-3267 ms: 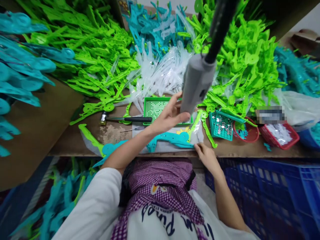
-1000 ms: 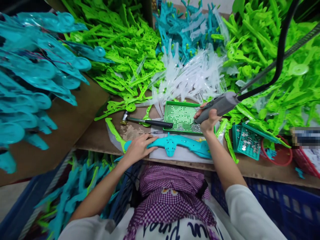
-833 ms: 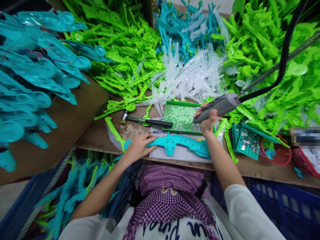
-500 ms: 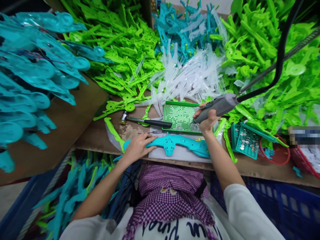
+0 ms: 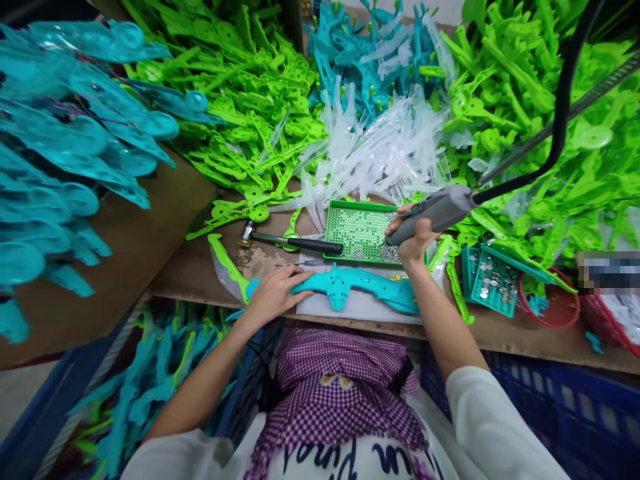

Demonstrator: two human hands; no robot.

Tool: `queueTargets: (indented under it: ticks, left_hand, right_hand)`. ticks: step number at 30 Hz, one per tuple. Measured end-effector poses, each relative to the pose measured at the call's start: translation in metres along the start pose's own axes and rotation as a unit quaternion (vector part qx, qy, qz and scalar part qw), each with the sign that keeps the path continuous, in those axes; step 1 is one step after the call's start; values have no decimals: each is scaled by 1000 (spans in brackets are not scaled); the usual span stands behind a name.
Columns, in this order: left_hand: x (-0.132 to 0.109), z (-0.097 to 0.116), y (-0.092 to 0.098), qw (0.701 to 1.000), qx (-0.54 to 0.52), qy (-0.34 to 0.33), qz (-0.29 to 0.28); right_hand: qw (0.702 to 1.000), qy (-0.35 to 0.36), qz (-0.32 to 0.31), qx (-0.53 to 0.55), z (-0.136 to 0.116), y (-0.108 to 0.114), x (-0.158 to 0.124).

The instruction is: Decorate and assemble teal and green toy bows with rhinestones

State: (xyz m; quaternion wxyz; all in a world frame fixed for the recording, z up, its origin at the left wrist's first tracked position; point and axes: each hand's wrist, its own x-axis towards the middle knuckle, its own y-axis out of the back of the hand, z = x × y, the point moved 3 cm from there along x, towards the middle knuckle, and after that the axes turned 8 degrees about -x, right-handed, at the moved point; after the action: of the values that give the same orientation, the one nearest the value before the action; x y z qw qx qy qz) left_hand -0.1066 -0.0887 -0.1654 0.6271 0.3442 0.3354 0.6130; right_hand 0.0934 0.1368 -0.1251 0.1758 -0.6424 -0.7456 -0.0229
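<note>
A long turquoise plastic part (image 5: 370, 285) lies across a white sheet (image 5: 310, 308) at the bench edge. My left hand (image 5: 275, 292) grips its left end, thumb below and fingers above. My right hand (image 5: 419, 243) is wrapped round a grey electric screwdriver (image 5: 443, 212) with a black cable. The tool's tip points down into a green perforated tray (image 5: 350, 230) that holds small screws; whether it touches one is too small to tell. A hammer (image 5: 300, 243) with a black handle lies left of the tray, its handle end over the tray's corner.
Bright green plastic parts (image 5: 250, 127) are heaped at the back left and right, with translucent strips (image 5: 385, 150) between them. Turquoise assemblies (image 5: 80, 133) are stacked on the left. A teal tray (image 5: 495, 283) of metal pieces and a red basket (image 5: 555, 321) stand at right. Blue crates (image 5: 565, 407) sit below.
</note>
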Motion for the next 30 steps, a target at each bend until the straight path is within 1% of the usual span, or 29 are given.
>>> queueTargets:
  ticks: [6,12,20,22,25,27,30]
  left_hand:
    - [0,0,0,1000,6,0,-4]
    - [0,-1,-1,1000,4,-2,1]
    - [0,0,0,1000,3,-3,9]
    - [0,0,0,1000,3,-4,7]
    - [1,0,0,1000,7,-6,7]
    - [1,0,0,1000,6,-10,11]
    - [2,-1,0,1000,7,-20,12]
  right_hand:
    - [1000,-17,-10,2,3,-1,-1]
    - [1000,-16,-5,-14,4,0,-1]
    - [1000,-6,-21,-6,7,-3,1]
    - [1000,-13,-17,-7,1,-3,2]
    - [999,-33,-9,10,-22,8,-1]
    - [998,-32,-37,36,-42,20,-10]
    - [992,-14,-107,71,-67,36,-36]
